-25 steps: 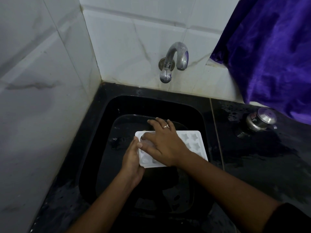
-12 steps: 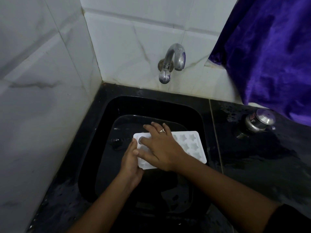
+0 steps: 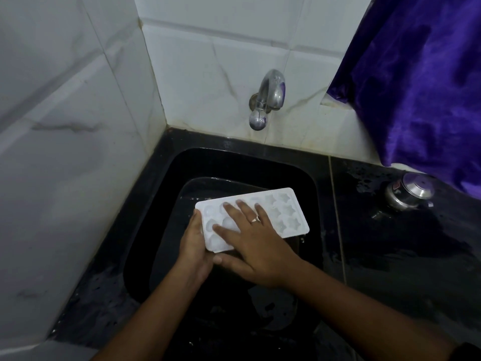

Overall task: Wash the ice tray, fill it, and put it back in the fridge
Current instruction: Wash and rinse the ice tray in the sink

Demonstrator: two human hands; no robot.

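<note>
Two hands work the tray (image 3: 286, 212) over the sink (image 3: 234, 165): left hand (image 3: 194, 241) grips its left end, right hand (image 3: 257, 246) lies flat, fingers (image 3: 246, 211) spread across the cups. Washing step, I'd say. No stream shows at the tap (image 3: 268, 100), so rinsing and filling call for opening it.

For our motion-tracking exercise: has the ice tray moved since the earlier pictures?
Yes. The ice tray has turned slightly: its right end now lies nearer the tap.
</note>
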